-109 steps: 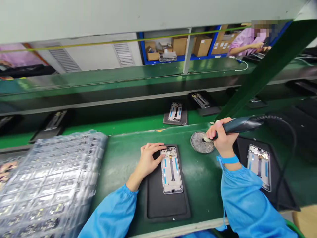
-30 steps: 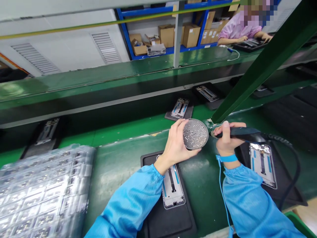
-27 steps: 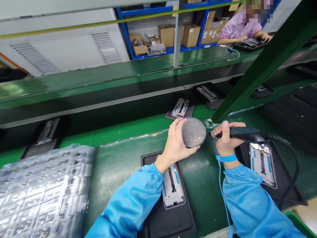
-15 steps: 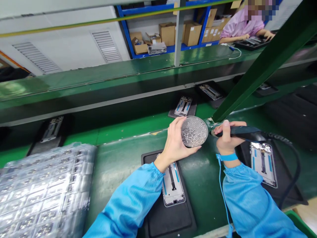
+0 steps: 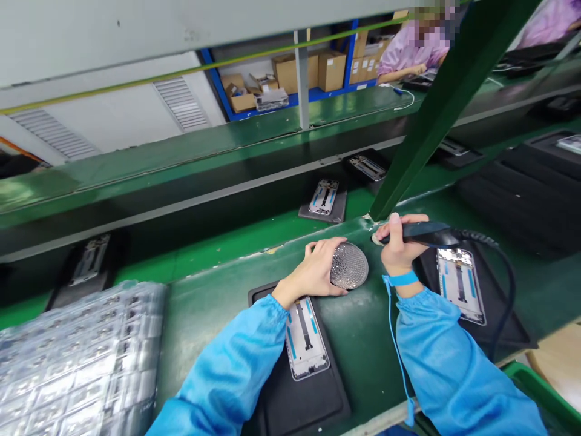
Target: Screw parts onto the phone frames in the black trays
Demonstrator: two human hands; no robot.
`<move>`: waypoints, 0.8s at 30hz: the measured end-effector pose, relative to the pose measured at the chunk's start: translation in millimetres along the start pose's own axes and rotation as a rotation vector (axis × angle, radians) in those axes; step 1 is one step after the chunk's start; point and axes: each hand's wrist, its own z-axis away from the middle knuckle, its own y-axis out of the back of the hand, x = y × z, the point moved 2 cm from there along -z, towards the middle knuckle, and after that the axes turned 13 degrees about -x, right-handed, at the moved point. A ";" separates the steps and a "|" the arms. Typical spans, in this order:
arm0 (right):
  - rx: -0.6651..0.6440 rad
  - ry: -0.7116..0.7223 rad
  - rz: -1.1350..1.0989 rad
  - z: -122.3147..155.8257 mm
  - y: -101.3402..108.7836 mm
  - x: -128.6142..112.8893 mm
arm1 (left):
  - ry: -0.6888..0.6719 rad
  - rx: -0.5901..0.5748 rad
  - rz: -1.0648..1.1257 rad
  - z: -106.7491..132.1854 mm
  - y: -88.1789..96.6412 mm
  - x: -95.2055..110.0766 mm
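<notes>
Listed at this moment: we hold a mesh disc [image 5: 349, 266] in our left hand [image 5: 313, 265], fingers curled round its rim. Our right hand [image 5: 399, 243] has its fingers clenched on a corded tool [image 5: 420, 233], the tip near the disc. Below the left fingers: a phone frame [image 5: 306, 339] on a black mat [image 5: 299, 406], on the green surface [image 5: 204, 327].

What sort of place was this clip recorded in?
Most likely an electronics factory assembly line, probably for phones. Phone-like frames lie on black mats along a green workbench, a wrapped stack of trays sits beside them, and the person wears a wrist strap.
</notes>
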 end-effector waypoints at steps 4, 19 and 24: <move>0.013 -0.011 -0.009 -0.9 -1.9 -0.1 | 0.017 -0.083 -0.007 -5.9 1.8 -8.2; 0.015 0.004 -0.012 -2.5 -4.6 1.9 | 0.203 -0.049 -0.166 -16.3 -2.6 -9.1; 0.004 -0.028 -0.027 -6.8 -6.1 -5.5 | 0.069 -0.109 -0.142 -15.1 10.9 -4.0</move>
